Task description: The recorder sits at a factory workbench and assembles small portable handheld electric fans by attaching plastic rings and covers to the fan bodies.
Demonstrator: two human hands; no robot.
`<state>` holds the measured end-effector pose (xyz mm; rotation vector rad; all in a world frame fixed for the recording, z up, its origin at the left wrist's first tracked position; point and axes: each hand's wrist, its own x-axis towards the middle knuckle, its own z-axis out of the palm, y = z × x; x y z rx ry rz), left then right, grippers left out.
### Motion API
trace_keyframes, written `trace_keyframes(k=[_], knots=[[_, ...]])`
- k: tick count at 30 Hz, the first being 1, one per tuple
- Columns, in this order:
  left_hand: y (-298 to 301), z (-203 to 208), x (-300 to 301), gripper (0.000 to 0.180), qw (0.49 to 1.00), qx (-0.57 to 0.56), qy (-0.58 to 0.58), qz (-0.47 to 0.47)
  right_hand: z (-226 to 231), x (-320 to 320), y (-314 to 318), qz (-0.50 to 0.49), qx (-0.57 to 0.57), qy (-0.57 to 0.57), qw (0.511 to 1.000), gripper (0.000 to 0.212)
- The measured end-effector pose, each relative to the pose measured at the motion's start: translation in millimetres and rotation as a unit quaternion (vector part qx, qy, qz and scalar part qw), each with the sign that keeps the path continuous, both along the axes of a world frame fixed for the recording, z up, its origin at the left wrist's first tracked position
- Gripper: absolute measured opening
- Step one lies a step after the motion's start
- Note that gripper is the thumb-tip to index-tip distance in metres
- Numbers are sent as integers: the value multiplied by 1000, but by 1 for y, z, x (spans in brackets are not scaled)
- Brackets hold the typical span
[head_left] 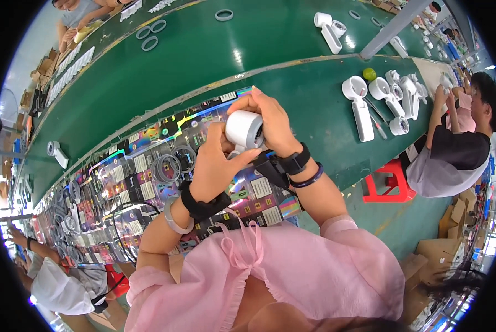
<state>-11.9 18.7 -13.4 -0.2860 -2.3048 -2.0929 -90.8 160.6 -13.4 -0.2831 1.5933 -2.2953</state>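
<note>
Two hands close around a white cylindrical housing (241,128), held above the near edge of the bench. The left hand (210,165) grips its left and lower side, thumb along the underside of the rim; the right hand (275,123) wraps its top and far side, fingers curled over. The housing's long axis lies roughly crosswise, tipped slightly down at the right; its grey-collared mouth, dark inside, faces right and somewhat toward the wearer. A white stub shows beneath it, mostly hidden by the left hand.

Below, printed packaging sheets (260,188) cover the bench's near side, with loose grey rings (167,168) lying just left of the left forearm and a black cable (127,206) crossing the sheets. More rings (65,212) crowd the left end. Toward the bench's right end lie a handled white housing (362,119), a cluster of similar white parts (393,99), a yellow-green ball (369,73) and a slim tool (379,130). The handled housing's round cup opens upward; its contents are too small to tell. Beyond that end, cardboard boxes (431,260) stand on the floor, their contents unclear.
</note>
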Motion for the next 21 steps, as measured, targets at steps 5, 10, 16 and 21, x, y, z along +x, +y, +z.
trace_keyframes(k=[5, 10, 16, 21], knots=[[-14, 7, -8, 67, 969, 119, -196, -92, 9, 18, -11, -57, 97, 230, 967, 58], [-19, 1, -13, 57, 931, 285, -211, -87, 34, 22, -7, -72, 179, 428, 883, 49], [-25, -4, -19, 59, 877, 369, -302, -64, 44, 25, 1, 51, 325, 363, 872, 56], [-35, 1, -22, 71, 820, 433, -367, -71, 36, 15, 13, 39, 265, 332, 904, 58]])
